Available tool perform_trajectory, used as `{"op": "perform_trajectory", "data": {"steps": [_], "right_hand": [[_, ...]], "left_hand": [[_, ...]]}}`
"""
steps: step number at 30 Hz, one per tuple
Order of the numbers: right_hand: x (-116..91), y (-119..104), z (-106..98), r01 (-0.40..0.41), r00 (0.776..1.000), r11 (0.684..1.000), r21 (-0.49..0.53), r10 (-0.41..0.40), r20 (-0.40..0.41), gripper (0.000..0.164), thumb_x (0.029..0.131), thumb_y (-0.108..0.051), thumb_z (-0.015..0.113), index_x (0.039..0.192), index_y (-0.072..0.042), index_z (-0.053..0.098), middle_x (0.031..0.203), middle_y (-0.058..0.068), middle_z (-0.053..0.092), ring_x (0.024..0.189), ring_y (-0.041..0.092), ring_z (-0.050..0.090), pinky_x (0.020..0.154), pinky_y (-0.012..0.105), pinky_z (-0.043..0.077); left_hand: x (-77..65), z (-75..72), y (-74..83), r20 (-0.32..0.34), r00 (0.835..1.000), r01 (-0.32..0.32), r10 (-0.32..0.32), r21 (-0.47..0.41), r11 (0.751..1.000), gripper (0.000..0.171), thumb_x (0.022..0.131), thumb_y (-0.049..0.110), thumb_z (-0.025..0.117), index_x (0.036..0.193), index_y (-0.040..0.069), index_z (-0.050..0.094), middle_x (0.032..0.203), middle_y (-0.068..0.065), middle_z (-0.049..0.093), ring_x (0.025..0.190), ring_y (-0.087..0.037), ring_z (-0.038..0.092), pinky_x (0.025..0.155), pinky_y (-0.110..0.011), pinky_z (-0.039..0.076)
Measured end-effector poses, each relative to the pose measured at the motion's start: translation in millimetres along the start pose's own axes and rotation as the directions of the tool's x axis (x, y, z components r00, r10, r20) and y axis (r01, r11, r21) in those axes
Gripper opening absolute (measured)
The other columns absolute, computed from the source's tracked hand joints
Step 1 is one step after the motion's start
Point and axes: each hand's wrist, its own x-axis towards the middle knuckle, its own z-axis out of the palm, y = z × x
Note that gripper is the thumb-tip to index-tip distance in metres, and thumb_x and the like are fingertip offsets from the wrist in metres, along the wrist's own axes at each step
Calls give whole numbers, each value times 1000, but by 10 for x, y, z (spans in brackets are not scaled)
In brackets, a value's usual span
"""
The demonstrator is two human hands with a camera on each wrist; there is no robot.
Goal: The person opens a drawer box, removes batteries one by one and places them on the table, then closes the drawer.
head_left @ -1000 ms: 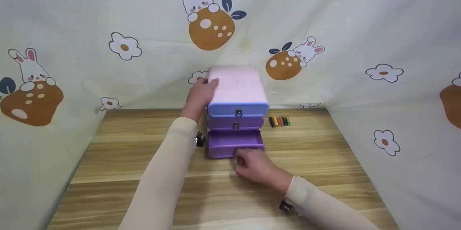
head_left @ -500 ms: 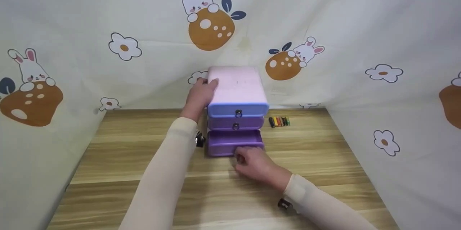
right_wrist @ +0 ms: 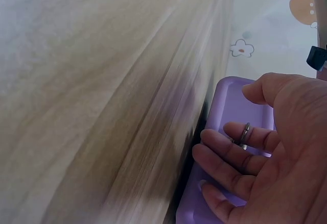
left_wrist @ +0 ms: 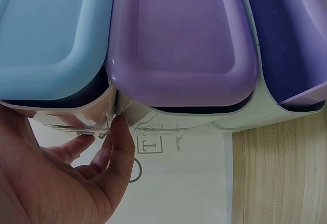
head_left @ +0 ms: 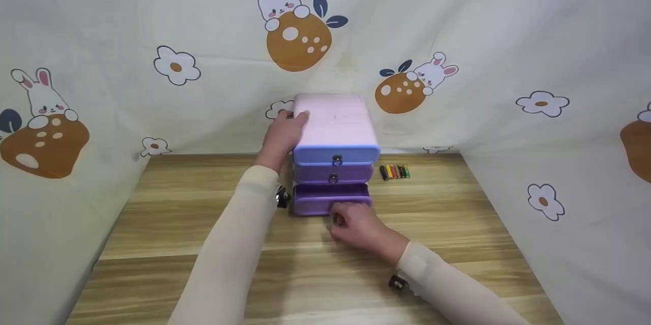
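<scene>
A small three-tier drawer cabinet (head_left: 334, 119) with a pink top stands at the table's back. Its blue top drawer (head_left: 316, 155) and purple middle drawer (head_left: 310, 175) are closed, each with a ring pull. The purple bottom drawer (head_left: 311, 206) sticks out partway. My left hand (head_left: 283, 134) rests against the cabinet's upper left side; in the left wrist view, bent fingers (left_wrist: 122, 142) touch near the seam between tiers. My right hand (head_left: 363, 228) is at the bottom drawer's front. In the right wrist view, extended fingers (right_wrist: 225, 165) lie against that front, with a metal ring pull (right_wrist: 246, 133) at the index finger.
Several small coloured cylinders, like batteries (head_left: 394, 172), lie in a row right of the cabinet. The wood-grain table (head_left: 193, 223) meets a printed cloth backdrop (head_left: 213, 101) behind and at both sides.
The bottom drawer has slid inward, toward the cabinet, and my right hand has moved forward with it. My left hand has stayed at the cabinet's side.
</scene>
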Motion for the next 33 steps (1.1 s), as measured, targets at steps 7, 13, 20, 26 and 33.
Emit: {"op": "perform_trajectory", "data": {"steps": [7,13,20,26,33], "right_hand": [[41,20,-8,-15,1000,1000,16,14,12,15,93,-26,82,96,-17,71,80,-11,62,71,10,57,65,30,52],[58,32,-6,-35,999,999,16,34,21,15,93,-27,82,98,-17,72,81,-12,62,71,9,58,66,30,52],[73,47,14,-25,1000,1000,-11,25,10,16,94,-28,81,100,-15,74,82,-10,64,72,11,58,67,31,53],[86,68,27,-18,1000,999,-50,17,-6,12,92,-24,79,100,-16,73,84,-9,64,74,13,58,70,33,51],[115,84,33,-36,999,998,-56,37,6,18,92,-23,76,108,-15,75,90,-7,66,80,14,59,78,37,51]], "left_hand": [[5,-1,3,5,1000,3,-3,-3,1000,78,108,66,53,161,9,49,164,-20,51,151,-39,47,123,-53,39],[28,6,-13,17,1000,6,-6,-5,1000,80,107,67,53,161,9,48,164,-19,51,151,-38,47,123,-53,40],[54,6,-30,13,1000,8,-8,3,1000,80,107,68,52,161,9,48,165,-19,51,152,-38,47,123,-53,39],[41,-3,-19,26,999,27,-27,4,1000,81,107,68,52,163,10,47,167,-18,49,153,-37,45,124,-52,39],[21,-18,18,37,998,45,-44,-11,999,81,107,68,53,164,11,46,168,-17,47,154,-36,44,125,-53,38]]}}
